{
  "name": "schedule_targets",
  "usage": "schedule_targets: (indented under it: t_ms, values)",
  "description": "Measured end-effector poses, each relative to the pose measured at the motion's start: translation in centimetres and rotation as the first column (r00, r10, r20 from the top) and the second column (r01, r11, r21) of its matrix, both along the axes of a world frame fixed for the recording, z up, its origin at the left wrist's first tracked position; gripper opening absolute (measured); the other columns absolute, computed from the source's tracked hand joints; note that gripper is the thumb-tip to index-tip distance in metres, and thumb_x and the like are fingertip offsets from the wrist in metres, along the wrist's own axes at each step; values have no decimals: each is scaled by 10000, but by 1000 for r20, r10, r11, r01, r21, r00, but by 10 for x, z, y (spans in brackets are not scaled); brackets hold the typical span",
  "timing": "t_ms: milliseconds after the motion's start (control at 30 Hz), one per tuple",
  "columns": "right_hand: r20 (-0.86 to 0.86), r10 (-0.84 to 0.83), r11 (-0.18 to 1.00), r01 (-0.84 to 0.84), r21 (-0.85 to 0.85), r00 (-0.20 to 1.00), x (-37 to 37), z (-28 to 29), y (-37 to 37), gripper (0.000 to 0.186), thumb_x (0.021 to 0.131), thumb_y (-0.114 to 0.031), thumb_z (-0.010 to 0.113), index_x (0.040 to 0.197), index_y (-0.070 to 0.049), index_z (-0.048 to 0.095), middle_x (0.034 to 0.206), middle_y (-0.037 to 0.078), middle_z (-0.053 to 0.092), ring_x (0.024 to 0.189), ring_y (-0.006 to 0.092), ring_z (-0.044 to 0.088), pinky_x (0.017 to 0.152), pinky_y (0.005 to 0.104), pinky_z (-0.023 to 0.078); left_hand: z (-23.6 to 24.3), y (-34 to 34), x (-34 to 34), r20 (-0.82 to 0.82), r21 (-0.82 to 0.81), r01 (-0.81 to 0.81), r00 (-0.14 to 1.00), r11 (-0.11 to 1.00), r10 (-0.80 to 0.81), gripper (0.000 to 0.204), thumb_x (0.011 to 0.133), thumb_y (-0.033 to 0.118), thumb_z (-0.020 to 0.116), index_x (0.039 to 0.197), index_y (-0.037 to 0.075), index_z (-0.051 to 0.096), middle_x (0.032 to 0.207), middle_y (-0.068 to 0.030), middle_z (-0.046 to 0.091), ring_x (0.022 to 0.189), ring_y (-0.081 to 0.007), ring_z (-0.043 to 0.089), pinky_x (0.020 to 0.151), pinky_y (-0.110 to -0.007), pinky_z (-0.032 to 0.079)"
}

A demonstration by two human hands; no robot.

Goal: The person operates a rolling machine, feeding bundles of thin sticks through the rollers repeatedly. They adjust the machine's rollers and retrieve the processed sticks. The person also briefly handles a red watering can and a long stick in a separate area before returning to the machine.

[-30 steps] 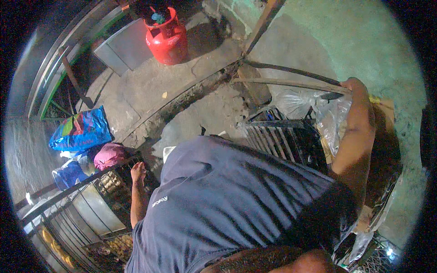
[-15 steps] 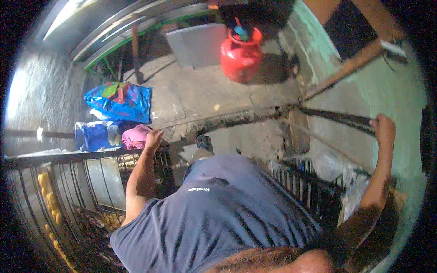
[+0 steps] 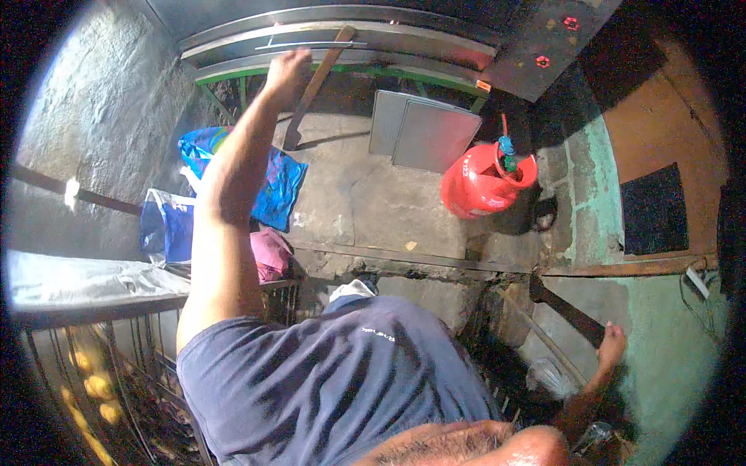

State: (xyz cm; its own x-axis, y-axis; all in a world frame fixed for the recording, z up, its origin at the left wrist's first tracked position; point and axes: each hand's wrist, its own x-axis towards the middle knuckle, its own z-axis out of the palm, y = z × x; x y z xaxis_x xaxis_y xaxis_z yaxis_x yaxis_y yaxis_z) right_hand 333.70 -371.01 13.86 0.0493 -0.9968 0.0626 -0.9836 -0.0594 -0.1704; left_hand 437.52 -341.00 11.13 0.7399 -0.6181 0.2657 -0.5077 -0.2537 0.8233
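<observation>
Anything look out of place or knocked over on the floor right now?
Yes. The red gas cylinder looks tilted rather than upright, though the fisheye bend may add to that. Two grey panels sit loose by the wall, and blue bags lie crumpled beside a pink bundle. No spill shows.

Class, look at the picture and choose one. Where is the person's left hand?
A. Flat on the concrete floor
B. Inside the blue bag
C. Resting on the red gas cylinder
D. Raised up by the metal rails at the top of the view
D: the left hand is lifted on an outstretched arm up by the metal rails, well away from the red gas cylinder and the blue bag.
</observation>
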Motion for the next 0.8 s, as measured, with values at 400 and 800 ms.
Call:
schedule_targets:
  t_ms: [400,800]
  values:
    - [-395,471,851,-524,-32,789,75,-22,113,261,956,-221,615,1096,-20,703,1075,157,709,1006,361,670,892,441,544,220,-129,153,-227,-471,-84,973,878,-29,390,941,487,688,1017,108,641,831,-74,635,702,-200,630,553,-335,486]
    - [-1,42,992,-41,120,999,146,-25,229,274,920,-206,649,1128,-35,702,1067,153,724,979,327,685,884,437,550,229,-161,129,-71,-527,-92,995,845,64,370,932,449,686,1005,88,647,830,-80,641,687,-209,628,555,-347,492]
